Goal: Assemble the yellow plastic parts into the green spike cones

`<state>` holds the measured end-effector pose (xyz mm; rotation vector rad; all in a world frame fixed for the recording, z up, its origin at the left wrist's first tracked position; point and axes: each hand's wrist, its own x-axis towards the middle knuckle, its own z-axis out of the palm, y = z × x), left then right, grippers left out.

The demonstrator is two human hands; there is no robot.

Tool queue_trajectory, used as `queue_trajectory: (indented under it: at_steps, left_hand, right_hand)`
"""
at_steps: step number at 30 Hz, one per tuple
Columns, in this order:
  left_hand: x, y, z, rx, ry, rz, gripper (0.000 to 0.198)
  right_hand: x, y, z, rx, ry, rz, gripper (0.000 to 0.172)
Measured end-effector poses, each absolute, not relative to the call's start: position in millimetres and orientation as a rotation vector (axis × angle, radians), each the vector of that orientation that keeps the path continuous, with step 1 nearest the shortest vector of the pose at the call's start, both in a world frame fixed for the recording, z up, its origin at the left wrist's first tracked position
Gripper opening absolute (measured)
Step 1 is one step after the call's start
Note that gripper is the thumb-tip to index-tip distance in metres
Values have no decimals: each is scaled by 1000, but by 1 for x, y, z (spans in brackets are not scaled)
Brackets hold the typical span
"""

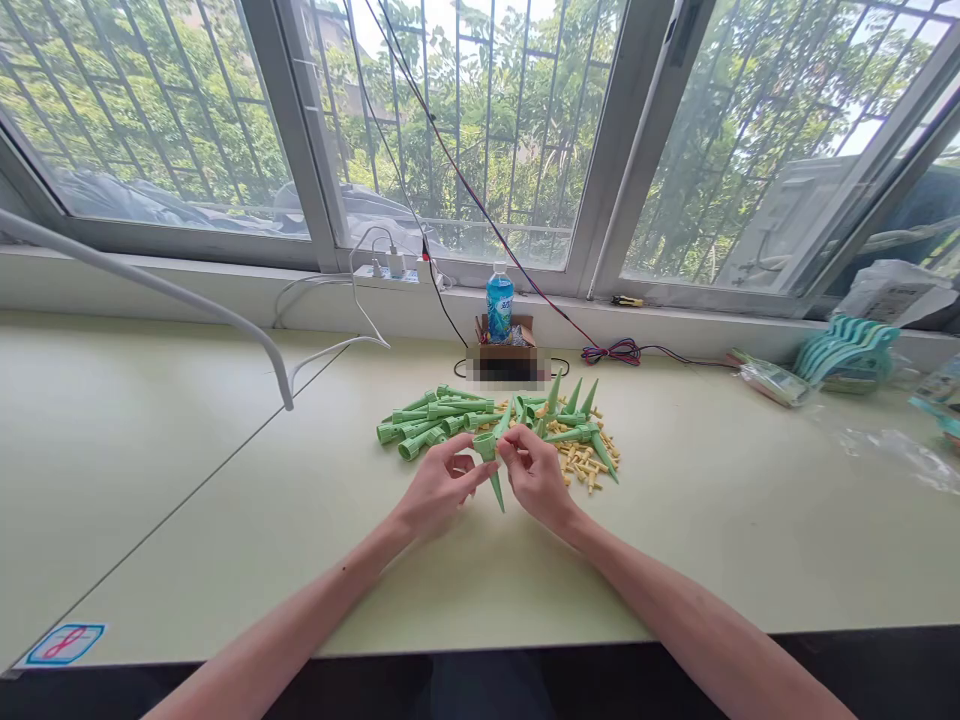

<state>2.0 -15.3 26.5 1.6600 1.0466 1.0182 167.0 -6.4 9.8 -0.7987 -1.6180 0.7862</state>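
A green plastic cone-shaped spike with a ribbed collar is held between the thumb and fingers of my left hand, its tip pointing down. Beside the collar, my right hand is closed in a pinch; whatever its fingertips hold is too small and covered to make out. Just behind my hands lies a heap of similar green spikes, several lying flat on the left. Other spikes on the right stand tip up among small yellow T-shaped plastic pieces.
A small cardboard box with a blue-liquid bottle stands behind the heap. Coiled cable and teal hangers lie at the back right. A white tube hangs over the table's left side.
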Motion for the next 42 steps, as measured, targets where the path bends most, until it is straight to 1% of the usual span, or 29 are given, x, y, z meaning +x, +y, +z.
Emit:
queue_trajectory:
  at_steps: [6, 13, 20, 25, 30, 34, 38, 42]
  left_hand:
    - [5, -15, 28, 1675, 1031, 1134, 34]
    - [5, -14, 27, 1696, 1013, 1135, 34]
    - [3, -14, 20, 1949, 1061, 1246, 29]
    - [4, -15, 20, 2047, 1067, 1265, 23]
    - [8, -16, 21, 1979, 1132, 1244, 21]
    - [9, -14, 22, 1691, 1178, 1192, 29]
    - [8, -12, 24, 1449, 1113, 1147, 32]
    - [8, -10, 25, 1267, 1029, 1002, 52]
  right_hand:
    - [168, -6, 10, -809, -1611, 832, 30]
    - [169, -7, 10, -812, -1547, 955, 35]
    - [170, -11, 19, -835, -1531, 1053, 37]
    - [170, -12, 21, -859, -1529, 1077, 37]
    - [166, -10, 12, -890, -1499, 1026, 35]
    - [163, -9, 5, -892, -1492, 976, 31]
    - [164, -7, 2, -891, -1488, 943, 31]
    - [165, -8, 3, -868, -1530, 938, 30]
